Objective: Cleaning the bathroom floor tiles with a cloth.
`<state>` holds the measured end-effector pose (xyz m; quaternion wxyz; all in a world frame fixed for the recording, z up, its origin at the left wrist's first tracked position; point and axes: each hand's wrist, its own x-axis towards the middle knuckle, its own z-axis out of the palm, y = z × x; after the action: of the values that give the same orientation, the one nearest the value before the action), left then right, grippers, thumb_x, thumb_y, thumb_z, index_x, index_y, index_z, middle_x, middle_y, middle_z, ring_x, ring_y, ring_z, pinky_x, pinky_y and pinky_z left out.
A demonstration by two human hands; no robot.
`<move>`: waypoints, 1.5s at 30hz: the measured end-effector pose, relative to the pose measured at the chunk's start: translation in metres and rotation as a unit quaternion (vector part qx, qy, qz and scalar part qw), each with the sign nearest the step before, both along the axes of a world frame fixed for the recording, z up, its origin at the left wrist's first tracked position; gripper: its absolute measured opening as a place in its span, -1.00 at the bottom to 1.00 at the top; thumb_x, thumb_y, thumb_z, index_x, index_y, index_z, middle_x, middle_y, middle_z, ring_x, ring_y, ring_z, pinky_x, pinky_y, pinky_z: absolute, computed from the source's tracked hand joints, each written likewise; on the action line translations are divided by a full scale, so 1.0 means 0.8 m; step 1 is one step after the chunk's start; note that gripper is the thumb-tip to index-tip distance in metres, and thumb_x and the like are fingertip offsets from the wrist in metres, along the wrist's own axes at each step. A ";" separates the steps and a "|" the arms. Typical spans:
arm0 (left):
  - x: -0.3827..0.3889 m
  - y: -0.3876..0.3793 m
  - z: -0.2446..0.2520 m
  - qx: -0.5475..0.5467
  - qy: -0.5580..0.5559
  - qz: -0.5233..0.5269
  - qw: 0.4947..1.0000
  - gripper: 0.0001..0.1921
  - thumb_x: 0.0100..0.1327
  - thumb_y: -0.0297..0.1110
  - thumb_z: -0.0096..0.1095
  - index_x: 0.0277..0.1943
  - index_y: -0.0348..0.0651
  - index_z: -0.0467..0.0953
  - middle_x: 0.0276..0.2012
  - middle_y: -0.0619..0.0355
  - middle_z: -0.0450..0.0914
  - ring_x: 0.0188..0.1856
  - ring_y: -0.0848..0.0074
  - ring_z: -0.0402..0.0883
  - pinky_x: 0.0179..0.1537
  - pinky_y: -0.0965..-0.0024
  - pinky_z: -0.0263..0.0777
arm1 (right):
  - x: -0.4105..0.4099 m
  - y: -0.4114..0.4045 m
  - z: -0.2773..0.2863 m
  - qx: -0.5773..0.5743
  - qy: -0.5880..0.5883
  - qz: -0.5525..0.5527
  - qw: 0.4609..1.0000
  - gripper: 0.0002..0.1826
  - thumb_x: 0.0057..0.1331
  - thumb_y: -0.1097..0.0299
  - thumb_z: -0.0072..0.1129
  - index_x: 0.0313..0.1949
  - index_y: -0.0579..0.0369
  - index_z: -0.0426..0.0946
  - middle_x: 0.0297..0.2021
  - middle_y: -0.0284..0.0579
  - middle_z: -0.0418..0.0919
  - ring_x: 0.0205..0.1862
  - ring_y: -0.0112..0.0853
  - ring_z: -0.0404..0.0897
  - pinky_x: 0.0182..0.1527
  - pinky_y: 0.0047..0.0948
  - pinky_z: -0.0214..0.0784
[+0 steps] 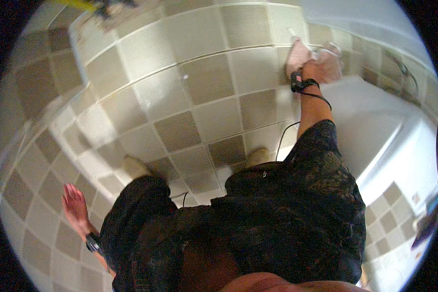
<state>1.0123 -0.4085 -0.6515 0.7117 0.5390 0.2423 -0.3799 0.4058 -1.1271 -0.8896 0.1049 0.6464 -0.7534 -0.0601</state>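
Observation:
My right hand [312,70] reaches forward on the right, shut on a pink cloth [330,64] whose folds stick out on both sides of the fingers. A black device [296,81] is strapped to that wrist, with a thin cable running back along the forearm. The cloth is beside the far end of a smooth white fixture [365,106]; whether it touches anything cannot be made out. At the lower left, my left hand [74,208] has its fingers stretched out and holds nothing. It appears in front of beige and brown tiles, with a dark watch-like band [93,244] on the wrist.
Checkered floor tiles [197,85] spread ahead of my beige-shod feet [257,157]. A tiled raised edge [80,160] runs along the left. At the top left lies a blurred yellow and dark object [78,5]. A dark cable [401,67] shows at the right wall.

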 end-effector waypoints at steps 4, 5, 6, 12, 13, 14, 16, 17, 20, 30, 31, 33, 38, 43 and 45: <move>-0.040 -0.042 0.059 0.016 -0.011 0.166 0.986 -0.61 0.35 -0.33 -0.04 0.19 -0.26 0.27 0.20 0.06 0.32 0.24 0.40 0.27 0.23 0.27 0.13 | 0.118 0.026 -0.013 0.022 0.050 0.005 0.998 -0.45 0.33 0.07 -0.34 0.12 0.20 0.35 0.16 0.22 0.28 0.22 0.07 0.21 0.24 -0.01 -0.04; -0.071 -0.034 0.096 0.018 -0.041 0.170 0.984 -0.61 0.35 -0.34 -0.04 0.19 -0.26 0.27 0.19 0.06 0.33 0.24 0.39 0.27 0.23 0.27 0.14 | 0.260 0.114 0.107 0.251 0.177 0.194 0.932 -0.25 0.30 -0.04 -0.33 0.30 0.33 -0.03 0.28 0.30 0.04 0.32 0.16 -0.03 0.29 0.13 -0.21; -0.070 -0.063 0.097 -0.025 -0.040 0.131 0.990 -0.62 0.34 -0.35 -0.04 0.19 -0.26 0.27 0.17 0.06 0.35 0.23 0.39 0.28 0.23 0.27 0.15 | 0.233 0.112 0.027 -0.012 -0.024 0.203 0.979 -0.36 0.33 0.02 -0.39 0.25 0.22 0.16 0.25 0.28 0.11 0.26 0.09 0.11 0.25 0.11 -0.14; -0.214 -0.077 0.203 -0.107 -0.056 0.191 0.974 -0.67 0.36 -0.40 -0.11 0.14 -0.33 0.30 0.12 0.05 0.41 0.21 0.36 0.32 0.22 0.27 0.19 | 0.398 0.249 0.021 0.080 -0.203 0.551 0.805 -0.32 0.15 0.18 0.01 0.29 -0.05 0.13 0.28 0.02 0.12 0.31 -0.04 0.06 0.28 0.11 -0.17; -0.260 -0.063 0.227 -0.013 -0.063 0.256 0.965 -0.66 0.37 -0.35 -0.11 0.15 -0.24 0.30 0.12 0.12 0.41 0.16 0.42 0.37 0.15 0.30 0.25 | 0.402 0.261 0.027 0.089 -0.180 0.553 0.809 -0.33 0.15 0.18 0.02 0.28 -0.09 0.14 0.29 -0.01 0.12 0.32 -0.07 0.05 0.29 0.09 -0.17; -0.297 -0.046 0.251 0.000 -0.068 0.286 0.956 -0.67 0.37 -0.35 -0.11 0.15 -0.23 0.31 0.11 0.12 0.42 0.15 0.43 0.38 0.14 0.30 0.26 | 0.408 0.274 0.035 0.095 -0.153 0.555 0.812 -0.34 0.15 0.17 0.03 0.28 -0.13 0.15 0.29 -0.03 0.11 0.33 -0.10 0.05 0.29 0.08 -0.17; -0.325 -0.011 0.252 -0.013 -0.069 0.318 0.945 -0.67 0.36 -0.34 -0.11 0.14 -0.22 0.32 0.09 0.13 0.44 0.14 0.45 0.39 0.12 0.30 0.27 | 0.423 0.278 0.023 0.046 -0.147 0.567 0.809 -0.34 0.16 0.12 0.02 0.28 -0.15 0.15 0.29 -0.03 0.11 0.33 -0.11 0.04 0.28 0.09 -0.14; -0.331 0.001 0.247 -0.016 -0.078 0.334 0.939 -0.67 0.36 -0.34 -0.10 0.14 -0.21 0.32 0.08 0.13 0.45 0.14 0.46 0.39 0.12 0.29 0.27 | 0.436 0.287 0.013 0.044 -0.161 0.576 0.800 -0.34 0.16 0.12 0.02 0.28 -0.15 0.15 0.29 -0.03 0.11 0.33 -0.11 0.04 0.28 0.09 -0.14; -0.333 0.012 0.231 -0.024 -0.085 0.355 0.931 -0.67 0.36 -0.35 -0.10 0.14 -0.21 0.33 0.07 0.13 0.45 0.11 0.44 0.42 0.07 0.31 0.31 | 0.436 0.311 -0.009 0.070 -0.114 0.561 0.817 -0.35 0.18 0.10 0.02 0.28 -0.16 0.15 0.29 -0.02 0.11 0.33 -0.09 0.04 0.28 0.09 -0.12; -0.353 0.112 0.117 -0.018 -0.052 0.312 0.948 -0.69 0.36 -0.35 -0.15 0.10 -0.25 0.36 0.05 0.11 0.46 0.08 0.42 0.44 0.05 0.38 0.33 | 0.416 0.303 -0.026 -0.027 -0.117 0.612 0.782 -0.38 0.19 0.07 0.00 0.25 -0.14 0.19 0.25 0.10 0.15 0.27 0.03 0.13 0.23 0.07 0.00; -0.346 0.129 0.105 -0.048 -0.048 0.310 0.948 -0.69 0.36 -0.36 -0.15 0.09 -0.25 0.36 0.05 0.10 0.45 0.10 0.43 0.43 0.06 0.38 0.32 | 0.413 0.305 -0.026 -0.016 -0.077 0.587 0.806 -0.38 0.19 0.06 0.00 0.25 -0.13 0.20 0.24 0.13 0.16 0.25 0.03 0.15 0.22 0.07 0.02; -0.333 0.152 0.079 -0.044 -0.040 0.333 0.941 -0.69 0.36 -0.37 -0.16 0.10 -0.26 0.34 0.04 0.10 0.45 0.11 0.43 0.42 0.05 0.38 0.32 | 0.411 0.353 -0.033 -0.026 -0.036 0.598 0.800 -0.37 0.18 0.06 0.00 0.25 -0.07 0.21 0.21 0.17 0.22 0.24 0.03 0.18 0.19 0.06 0.04; -0.297 0.192 0.026 -0.113 -0.061 0.274 0.953 -0.67 0.34 -0.40 -0.10 0.14 -0.25 0.29 0.07 0.08 0.42 0.11 0.42 0.43 0.03 0.34 0.33 | 0.401 0.560 -0.006 0.105 -0.089 0.678 0.722 -0.36 0.18 0.17 -0.02 0.26 -0.01 0.17 0.25 0.18 0.14 0.29 0.04 0.08 0.29 0.04 -0.15; -0.266 0.213 -0.013 -0.238 -0.026 0.241 0.940 -0.66 0.31 -0.40 -0.04 0.13 -0.27 0.34 0.11 0.08 0.43 0.15 0.41 0.40 0.10 0.32 0.28 | 0.359 0.722 -0.002 0.294 -0.076 0.774 0.556 -0.38 0.19 0.13 -0.01 0.27 -0.15 0.20 0.29 0.01 0.09 0.34 -0.10 0.02 0.27 0.11 -0.15; -0.258 0.211 -0.009 -0.214 -0.058 0.270 0.937 -0.68 0.30 -0.40 -0.01 0.09 -0.26 0.37 0.10 0.08 0.44 0.14 0.41 0.41 0.07 0.32 0.30 | 0.347 0.761 0.010 0.294 -0.064 0.851 0.431 -0.40 0.19 0.16 0.03 0.25 -0.17 0.22 0.32 -0.09 0.05 0.34 -0.12 0.05 0.32 0.00 -0.17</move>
<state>0.8061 -0.2395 -0.6589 0.8988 0.3095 0.2495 -0.1846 0.6833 -0.5179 -0.8819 -0.1416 0.9542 0.2361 -0.1169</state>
